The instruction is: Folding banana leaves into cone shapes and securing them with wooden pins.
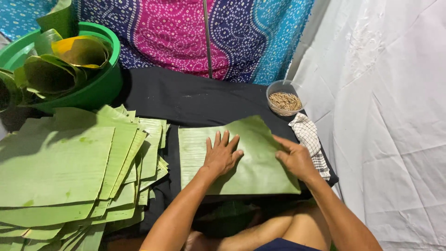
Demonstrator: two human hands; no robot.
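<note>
Green, ribbed banana-leaf sheet (251, 160), roughly rectangular with an uneven top edge, is laid flat on a black cloth-covered low table (195, 100), right of centre. Left hand (222, 155) is pressed palm-down on the sheet's middle, fingers spread flat, nothing pinched. Right hand (295, 159) is set on the sheet's right part near its edge, fingers loosely extended toward the left and resting on the leaf; whether an edge is pinched cannot be told. Both forearms are seen coming in from the bottom of the view, bare knees below the table edge. Thick stack of cut green leaf sheets (69, 176) is fanned out at left, just beside the single sheet, apart from it by a narrow strip of black cloth. Green round plastic basin (100, 86) holding rolled leaves is placed at top left, behind the stack. Small clear plastic tub of thin wooden picks (285, 101) is placed at the table's far right corner. White-and-black checked cloth (310, 139) is laid just beside the sheet's right edge, close to the right hand. Patterned pink-and-blue fabric (186, 32) is hung behind the table; white sheeting (385, 116) is draped at right.
</note>
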